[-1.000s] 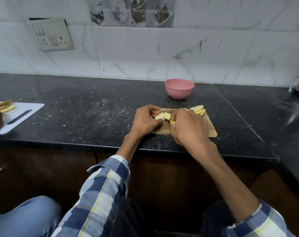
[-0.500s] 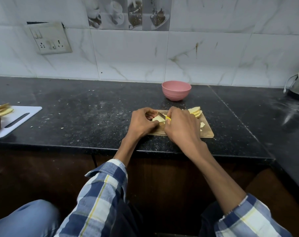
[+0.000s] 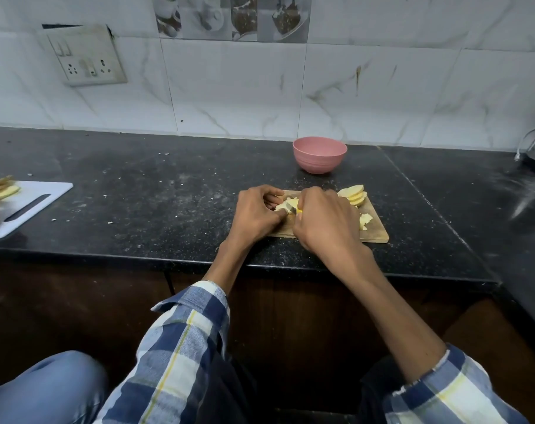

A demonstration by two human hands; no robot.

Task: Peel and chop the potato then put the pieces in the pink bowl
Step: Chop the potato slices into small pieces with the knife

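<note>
- Our left hand (image 3: 255, 214) curls its fingers onto the potato piece (image 3: 283, 206), pinning it to the wooden board (image 3: 376, 232) for cutting.
- Our right hand (image 3: 324, 223) grips the knife (image 3: 298, 209) — blade just beside the left fingertips.
- The pink bowl (image 3: 319, 154) waits beyond the knuckles — still no pieces visible inside.

One camera is worn on the person's head. The scene is seen from above, looking forward and down over both arms (they reach out from the bottom edge). The dark bench (image 3: 168, 185) is seen close up, and the tiled wall (image 3: 382, 87) is faced behind it.
</note>
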